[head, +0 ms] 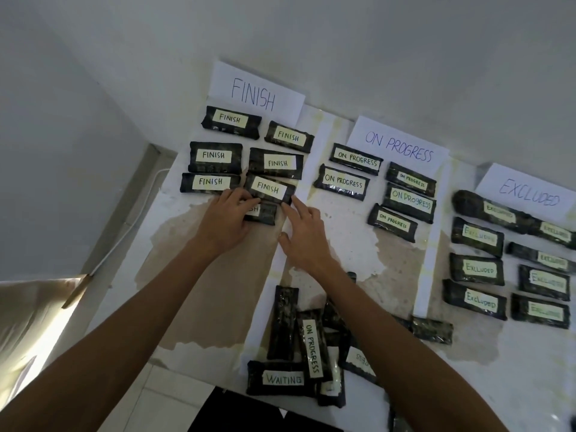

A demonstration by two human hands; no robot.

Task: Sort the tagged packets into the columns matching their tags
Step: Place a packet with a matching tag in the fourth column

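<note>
Right now the half-hidden packet (263,212), tag showing only "SH", lies lowest in the FINISH column, toward the tabletop's (218,291) far left corner, its upper edge tucked under a tilted FINISH packet (270,189). L hand (227,215) covers its left end, fingers reaching onto both packets; can't tell if they pinch or just press. R hand (304,235) is spread wide, fingers straight, holding nothing, index tip at the tilted packet's lower right corner. Packets look dark and glossy-wrapped, prob. light and a bit soft, w/ slick film, so they should slide easily but also ride over each other. Best taken by the short ends or long edges, not the paper tag, which might peel. Other FINISH packets sit close above, under the FINISH sheet (254,95), leaving little room to straighten. A white strip (263,313) runs just right of the column, then the ON PROGRESS and EXCLUDED columns. Unsorted pile at the near edge incl. a WAITING packet (280,378) and an ON PROGRESS packet (313,347), some face down.
</note>
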